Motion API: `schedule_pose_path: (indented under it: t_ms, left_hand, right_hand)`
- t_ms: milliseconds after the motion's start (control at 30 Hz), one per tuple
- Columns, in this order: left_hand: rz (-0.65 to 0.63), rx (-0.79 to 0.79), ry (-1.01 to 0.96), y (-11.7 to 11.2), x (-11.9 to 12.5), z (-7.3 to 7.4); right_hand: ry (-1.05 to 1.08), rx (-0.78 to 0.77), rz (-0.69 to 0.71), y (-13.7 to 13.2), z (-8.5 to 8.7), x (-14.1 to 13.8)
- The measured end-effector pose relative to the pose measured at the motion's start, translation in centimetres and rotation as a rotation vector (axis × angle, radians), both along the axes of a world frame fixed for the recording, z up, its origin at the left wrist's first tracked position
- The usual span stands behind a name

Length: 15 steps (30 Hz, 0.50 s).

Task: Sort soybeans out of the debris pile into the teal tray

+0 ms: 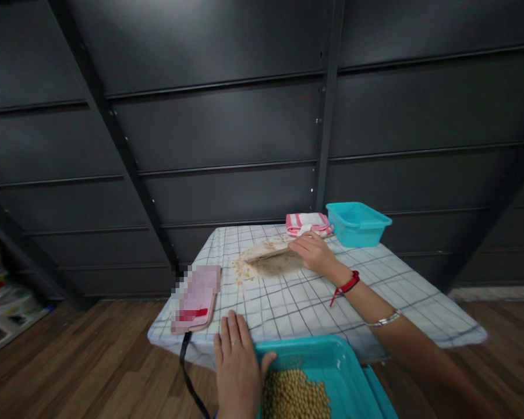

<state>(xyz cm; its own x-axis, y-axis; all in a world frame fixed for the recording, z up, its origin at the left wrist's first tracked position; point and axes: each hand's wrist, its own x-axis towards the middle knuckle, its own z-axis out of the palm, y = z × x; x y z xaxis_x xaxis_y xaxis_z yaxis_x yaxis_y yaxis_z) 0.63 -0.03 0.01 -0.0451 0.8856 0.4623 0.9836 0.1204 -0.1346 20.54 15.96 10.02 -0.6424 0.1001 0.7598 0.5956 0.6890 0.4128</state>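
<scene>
And the right hand [313, 253] has the wooden stick [273, 253] pinched between thumb and fingers, slanting low over the checked cloth [283, 308], its far tip among scattered tan crumbs [243, 269]! Down in front, the left hand [238, 361] lies flat, fingers straight, thumb spread out to the rim of the teal tray [340, 361], where yellowish beans [297, 396] sit heaped at the near left.

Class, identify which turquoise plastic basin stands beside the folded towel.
The far basin, beside the pink-and-white towel; the near basin sits by the left hand and contains yellowish beans.
</scene>
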Motion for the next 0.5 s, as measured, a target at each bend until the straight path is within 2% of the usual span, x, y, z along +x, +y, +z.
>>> schedule_pose_path:
  t_ms: [267, 500]
  left_hand:
    - [0.016, 0.008, 0.043, 0.0, -0.2, 0.0]
    - [0.011, -0.026, 0.011, -0.1, -0.4, 0.1]
  right_hand:
    - [0.033, 0.018, 0.023, -1.1, 1.1, 1.6]
    - [-0.003, 0.02, 0.058, -1.4, 0.8, 0.3]
